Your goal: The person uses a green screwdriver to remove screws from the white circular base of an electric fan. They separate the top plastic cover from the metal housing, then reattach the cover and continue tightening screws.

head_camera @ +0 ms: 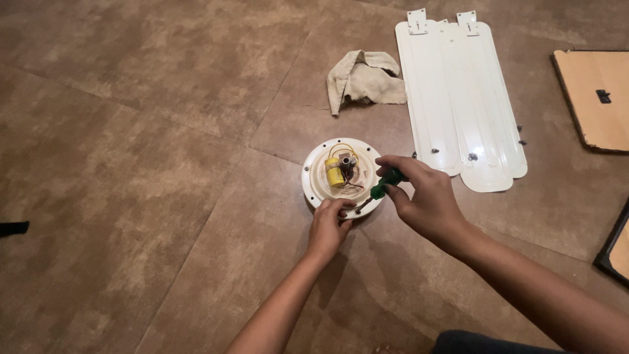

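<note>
A round white fan motor housing (314,172) lies on the brown floor, with a yellow capacitor (335,172) and thin wires at its centre. My left hand (329,226) rests on the housing's near rim, its fingers pinched at the edge. A screwdriver with a green handle (385,183) is gripped in my right hand (422,196), and its tip points down-left to the rim right by my left fingers.
Two or three long white fan blades (458,98) lie stacked to the right, with a few small screws beside them. A crumpled beige cloth (363,80) lies behind the housing. A wooden board (599,98) sits at the far right edge.
</note>
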